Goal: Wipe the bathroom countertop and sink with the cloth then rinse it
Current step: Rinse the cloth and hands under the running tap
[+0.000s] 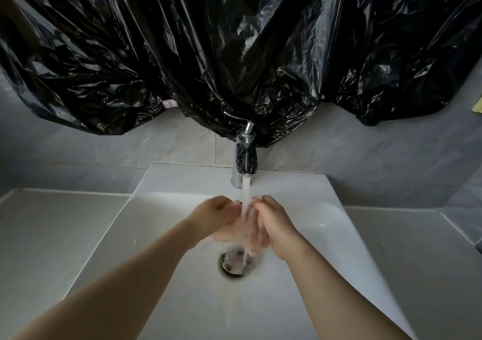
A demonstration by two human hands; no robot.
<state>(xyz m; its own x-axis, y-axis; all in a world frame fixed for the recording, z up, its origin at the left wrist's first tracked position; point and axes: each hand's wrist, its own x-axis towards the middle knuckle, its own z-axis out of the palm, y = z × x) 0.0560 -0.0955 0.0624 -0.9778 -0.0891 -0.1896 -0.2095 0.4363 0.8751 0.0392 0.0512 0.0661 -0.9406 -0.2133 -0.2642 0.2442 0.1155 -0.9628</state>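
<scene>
Both my hands are together under the running water in the middle of the white sink (161, 235). My left hand (216, 217) and my right hand (273, 225) touch each other at the fingers, which are blurred by the stream. No cloth shows in either hand. The chrome faucet (245, 154) stands at the back of the basin and pours a steady stream of water (246, 196) onto my fingers. Below my hands sits the metal drain (234, 261). The grey countertop (52, 230) flanks the sink on both sides.
A black plastic sheet (234, 53) hangs over the wall above the faucet. Grey tiles (365, 157) line the back wall. A small yellow object (477, 105) peeks in at the right edge.
</scene>
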